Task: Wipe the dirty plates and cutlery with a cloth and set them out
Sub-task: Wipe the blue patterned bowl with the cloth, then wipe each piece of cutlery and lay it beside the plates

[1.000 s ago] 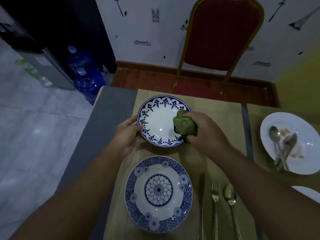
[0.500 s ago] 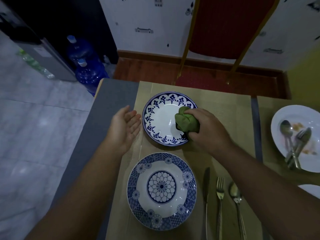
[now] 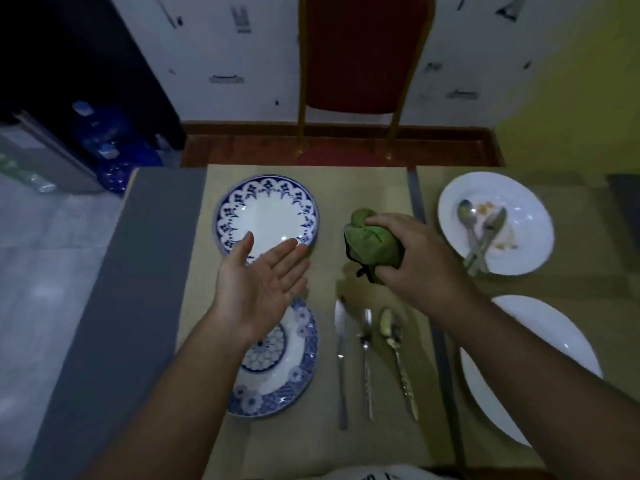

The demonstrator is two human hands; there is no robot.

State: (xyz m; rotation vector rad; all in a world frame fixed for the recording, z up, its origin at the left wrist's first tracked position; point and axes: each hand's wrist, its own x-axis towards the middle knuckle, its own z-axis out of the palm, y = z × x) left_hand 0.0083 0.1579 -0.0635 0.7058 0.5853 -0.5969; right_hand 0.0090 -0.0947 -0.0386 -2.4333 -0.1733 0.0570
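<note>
My right hand grips a bunched green cloth above the placemat, right of the blue-rimmed white plate. My left hand hovers flat, palm up, between that plate and the blue floral plate, whose left part my forearm hides. A knife, a fork and a spoon lie side by side right of the floral plate. A stained white plate at the right carries a spoon and other cutlery.
A plain white plate lies at the right front, partly under my right forearm. A red chair stands beyond the table's far edge. Blue water bottles stand on the floor to the left. The grey table surface shows left of the placemat.
My right hand lifted the cloth off the blue-rimmed plate and moved right. My left hand let go of that plate's rim and turned palm up, drifting right.
</note>
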